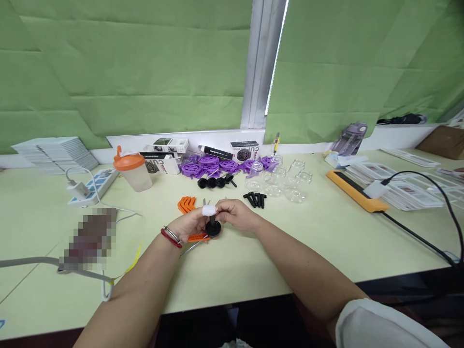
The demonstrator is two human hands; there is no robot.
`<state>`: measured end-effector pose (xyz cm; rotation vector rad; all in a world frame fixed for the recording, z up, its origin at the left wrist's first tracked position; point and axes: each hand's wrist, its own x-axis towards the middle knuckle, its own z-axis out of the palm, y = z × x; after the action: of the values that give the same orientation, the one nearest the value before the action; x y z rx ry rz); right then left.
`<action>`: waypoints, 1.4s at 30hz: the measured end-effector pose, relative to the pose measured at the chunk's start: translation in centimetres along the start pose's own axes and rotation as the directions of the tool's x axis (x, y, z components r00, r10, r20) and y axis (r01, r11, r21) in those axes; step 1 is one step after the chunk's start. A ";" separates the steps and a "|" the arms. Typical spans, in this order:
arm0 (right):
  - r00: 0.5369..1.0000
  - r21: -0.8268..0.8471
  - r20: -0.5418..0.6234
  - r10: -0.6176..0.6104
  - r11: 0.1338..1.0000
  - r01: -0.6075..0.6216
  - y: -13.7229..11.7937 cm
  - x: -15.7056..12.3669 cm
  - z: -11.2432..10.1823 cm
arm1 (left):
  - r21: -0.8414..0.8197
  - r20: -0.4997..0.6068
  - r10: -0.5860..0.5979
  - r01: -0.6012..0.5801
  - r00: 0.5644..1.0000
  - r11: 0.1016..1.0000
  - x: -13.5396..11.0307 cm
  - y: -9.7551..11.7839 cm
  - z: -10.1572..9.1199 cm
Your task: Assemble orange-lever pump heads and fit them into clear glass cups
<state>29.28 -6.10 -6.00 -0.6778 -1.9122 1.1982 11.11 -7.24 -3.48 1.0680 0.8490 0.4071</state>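
Observation:
At the middle of the table, my left hand (pixel 194 223) is closed around a black plastic part with a short stem and a round, disc-like base (pixel 213 229). White tape (pixel 209 210) wraps its thumb. My right hand (pixel 235 213) meets it from the other side, fingers pinched together by the top of the stem; what they grip is hidden. Under the left hand lie an orange slotted piece (pixel 197 238) and a thin metal rod (pixel 192 249). Just beyond are stacked orange angled pieces (pixel 186 204). Several black round-headed parts (pixel 216 182) and black pegs (pixel 255 199) lie farther back.
Purple wheel-like pieces (pixel 210 165) and boxes (pixel 168 163) line the back, with clear plastic cups (pixel 279 179) to their right. An orange-lidded shaker (pixel 134 170), power strip (pixel 103 186) and cables sit left. A yellow-orange power strip (pixel 355 193) and card stacks (pixel 409 191) lie right.

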 end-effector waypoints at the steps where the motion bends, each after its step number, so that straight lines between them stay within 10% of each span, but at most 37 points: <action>1: 1.000 0.021 0.001 0.010 1.000 -0.010 0.0 0.0 0.0 | -0.002 0.006 0.002 -0.002 1.000 1.000 0.0 0.0 0.0; 14: 0.994 0.200 -0.045 0.103 0.975 -0.092 -0.2 -0.4 0.7 | -0.020 -0.008 0.007 -0.008 1.000 1.000 0.1 -0.1 0.0; 42: 0.990 0.015 -0.140 0.011 1.000 -0.009 0.2 -0.7 0.9 | -0.001 -0.036 -0.010 0.010 0.999 1.000 0.1 -0.1 -0.1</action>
<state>28.97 -6.98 -6.64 -0.7457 -1.7839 1.1385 11.06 -7.21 -3.64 1.0585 0.8855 0.4189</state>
